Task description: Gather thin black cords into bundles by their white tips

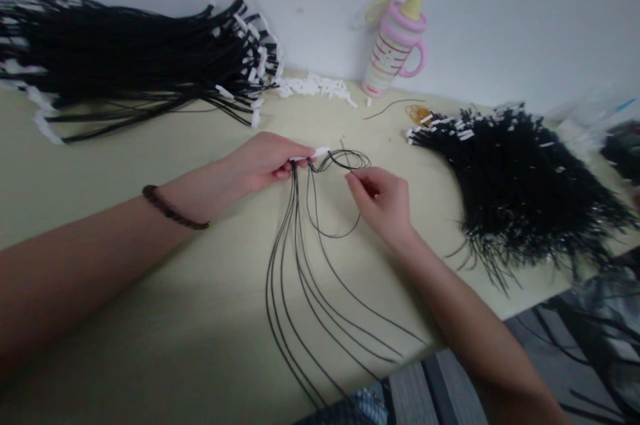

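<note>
My left hand (pixel 273 161), reaching in from the left, pinches a small white connector (pixel 321 152) between thumb and fingers. Thin black wires (pixel 283 258) hang from it and fan out toward the table's front edge. A few wires loop rightward from the connector to my right hand (pixel 383 198). Its thumb and forefinger are closed on the black wires there. The exact wire ends at those fingertips are too small to make out.
A large bundle of black cables with white connectors (pixel 135 51) lies at the back left, beside a pile of white connectors (pixel 315 86). A pink cup (pixel 393 48) stands against the wall. Another black wire bundle (pixel 530 185) and orange rubber bands (pixel 419 114) lie right.
</note>
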A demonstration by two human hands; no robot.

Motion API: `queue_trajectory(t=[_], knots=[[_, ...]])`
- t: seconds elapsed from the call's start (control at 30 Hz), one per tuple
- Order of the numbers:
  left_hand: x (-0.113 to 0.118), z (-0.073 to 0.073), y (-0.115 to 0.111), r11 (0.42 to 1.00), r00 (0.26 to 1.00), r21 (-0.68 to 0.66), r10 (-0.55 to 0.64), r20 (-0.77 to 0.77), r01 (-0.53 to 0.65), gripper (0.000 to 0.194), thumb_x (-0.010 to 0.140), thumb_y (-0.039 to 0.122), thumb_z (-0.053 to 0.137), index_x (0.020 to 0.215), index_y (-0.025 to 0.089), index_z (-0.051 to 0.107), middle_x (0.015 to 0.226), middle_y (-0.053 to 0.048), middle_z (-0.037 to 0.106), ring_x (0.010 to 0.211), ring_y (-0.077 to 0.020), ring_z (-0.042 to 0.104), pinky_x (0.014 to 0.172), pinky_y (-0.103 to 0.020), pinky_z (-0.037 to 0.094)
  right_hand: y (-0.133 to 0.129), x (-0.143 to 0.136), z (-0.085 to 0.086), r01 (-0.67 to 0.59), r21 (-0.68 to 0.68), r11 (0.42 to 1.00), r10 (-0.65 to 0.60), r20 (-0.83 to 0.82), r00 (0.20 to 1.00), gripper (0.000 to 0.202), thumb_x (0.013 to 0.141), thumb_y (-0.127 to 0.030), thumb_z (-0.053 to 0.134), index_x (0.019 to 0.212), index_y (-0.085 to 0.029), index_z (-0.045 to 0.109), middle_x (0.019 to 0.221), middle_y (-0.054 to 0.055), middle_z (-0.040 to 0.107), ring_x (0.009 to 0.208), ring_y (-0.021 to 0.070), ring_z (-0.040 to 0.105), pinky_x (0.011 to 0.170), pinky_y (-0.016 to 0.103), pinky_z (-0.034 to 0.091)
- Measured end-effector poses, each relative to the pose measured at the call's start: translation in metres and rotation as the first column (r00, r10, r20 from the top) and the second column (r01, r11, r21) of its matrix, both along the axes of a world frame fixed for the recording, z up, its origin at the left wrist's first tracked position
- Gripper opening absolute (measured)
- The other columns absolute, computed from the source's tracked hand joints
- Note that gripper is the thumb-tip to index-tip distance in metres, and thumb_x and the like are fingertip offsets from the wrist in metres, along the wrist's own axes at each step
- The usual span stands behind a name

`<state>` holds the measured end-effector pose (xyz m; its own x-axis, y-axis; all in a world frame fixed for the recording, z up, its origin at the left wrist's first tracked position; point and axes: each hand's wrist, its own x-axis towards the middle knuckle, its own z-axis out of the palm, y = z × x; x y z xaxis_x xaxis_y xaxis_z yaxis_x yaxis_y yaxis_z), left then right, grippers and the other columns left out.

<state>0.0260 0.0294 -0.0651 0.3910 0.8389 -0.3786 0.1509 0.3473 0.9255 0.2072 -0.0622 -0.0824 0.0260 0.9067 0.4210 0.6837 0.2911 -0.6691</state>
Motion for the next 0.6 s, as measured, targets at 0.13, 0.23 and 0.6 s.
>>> queue_trajectory(t=[0.13, 0.23, 0.6], knots=[[0.0, -0.002, 0.003, 0.998, 0.998, -0.052, 0.046, 0.042, -0.044, 0.015, 0.065, 0.016, 0.069, 0.055, 0.012, 0.059, 0.055, -0.001, 0.05, 0.043, -0.0039, 0.036, 0.036, -0.02, 0.02, -0.006, -0.01, -0.009, -0.088, -0.029, 0.996, 0.09, 0.081, 0.993, 0.025, 0.081, -0.02, 0.046, 0.057, -0.015, 0.052, 0.051, -0.003, 0.041, 0.049, 0.0075, 0.039, 0.05, 0.022, 0.029], [0.0, -0.004, 0.005, 0.998, 0.998, -0.042, 0.05, 0.03, -0.049, 0.016, 0.064, 0.017, 0.07, 0.054, 0.012, 0.058, 0.055, -0.001, 0.05, 0.043, -0.0035, 0.035, 0.036, -0.019, 0.019, -0.006, -0.011, -0.012, -0.095, -0.016, 0.995, 0.096, 0.088, 0.991, 0.026, 0.081, -0.018, 0.045, 0.055, -0.015, 0.049, 0.052, -0.003, 0.04, 0.05, 0.0073, 0.039, 0.051, 0.022, 0.029], [0.001, 0.003, -0.003, 1.0, 1.0, 0.012, 0.007, -0.015, -0.007, 0.02, 0.064, 0.02, 0.07, 0.051, 0.013, 0.056, 0.051, 0.001, 0.049, 0.043, -0.0041, 0.035, 0.039, -0.021, 0.021, -0.001, -0.012, -0.018, -0.025, -0.017, 1.0, 0.026, 0.093, 0.995, 0.026, 0.084, -0.023, 0.044, 0.061, -0.016, 0.055, 0.054, -0.001, 0.049, 0.051, 0.0095, 0.044, 0.053, 0.022, 0.031]])
